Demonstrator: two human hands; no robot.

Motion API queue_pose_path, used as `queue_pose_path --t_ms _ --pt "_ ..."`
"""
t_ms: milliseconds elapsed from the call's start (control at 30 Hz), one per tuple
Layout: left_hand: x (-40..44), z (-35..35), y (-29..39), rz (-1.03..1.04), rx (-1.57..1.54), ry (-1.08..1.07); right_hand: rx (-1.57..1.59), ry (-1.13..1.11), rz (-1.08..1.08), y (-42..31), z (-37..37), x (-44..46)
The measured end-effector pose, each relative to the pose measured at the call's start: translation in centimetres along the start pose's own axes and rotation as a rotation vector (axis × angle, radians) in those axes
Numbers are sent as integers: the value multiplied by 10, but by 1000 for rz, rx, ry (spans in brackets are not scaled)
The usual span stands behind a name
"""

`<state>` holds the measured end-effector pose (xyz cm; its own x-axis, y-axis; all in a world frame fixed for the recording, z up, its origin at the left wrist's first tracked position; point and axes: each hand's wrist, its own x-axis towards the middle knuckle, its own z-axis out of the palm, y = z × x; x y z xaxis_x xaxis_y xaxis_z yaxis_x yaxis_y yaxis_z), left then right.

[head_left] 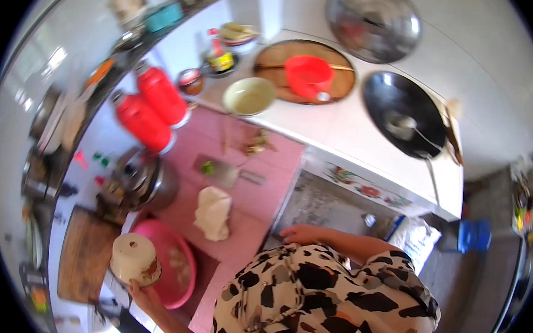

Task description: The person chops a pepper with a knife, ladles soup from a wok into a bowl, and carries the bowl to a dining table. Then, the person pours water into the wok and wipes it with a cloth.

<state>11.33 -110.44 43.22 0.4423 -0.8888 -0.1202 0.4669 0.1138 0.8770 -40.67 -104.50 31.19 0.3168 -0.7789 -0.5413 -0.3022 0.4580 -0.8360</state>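
Near left: left hand (141, 294) grips cream enamel bowl (131, 257), base up, at left side of pink basin (154, 229). Right hand (299, 234) beside patterned shirt (331, 305); can't tell if holding. Beyond: off-white cloth (213, 213), then cleaver (218, 173). Far right: black wok (398, 104).

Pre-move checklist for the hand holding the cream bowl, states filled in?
1. Left hand has the cream bowl: ok, fingers at its lower edge.
2. Bowl facing up to take contents: not ok, its base is uppermost.
3. Bowl apart from the pink basin: cannot tell, they overlap in this single view.
4. Right hand free: ok, nothing shows in it.
5. Cleaver out of the left hand's way: ok, lies flat on the pink counter beyond the basin.
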Motion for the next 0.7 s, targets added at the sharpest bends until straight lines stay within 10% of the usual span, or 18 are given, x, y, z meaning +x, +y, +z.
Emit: queue_pose_path --t_ms 100,200,233,400,700 --pt "-28 83 -24 113 425 -132 139 240 -20 48 -53 -10" --pt "-59 164 -64 234 897 -386 -308 983 -91 64 -144 -69" --pt "-74 193 -82 357 1130 -438 -429 1060 232 62 -182 -95" --pt "-147 346 -192 991 1096 -1159 -755 1489 363 166 -369 -236" --pt "-251 536 -362 1074 927 -1497 -913 1203 820 228 -524 -315"
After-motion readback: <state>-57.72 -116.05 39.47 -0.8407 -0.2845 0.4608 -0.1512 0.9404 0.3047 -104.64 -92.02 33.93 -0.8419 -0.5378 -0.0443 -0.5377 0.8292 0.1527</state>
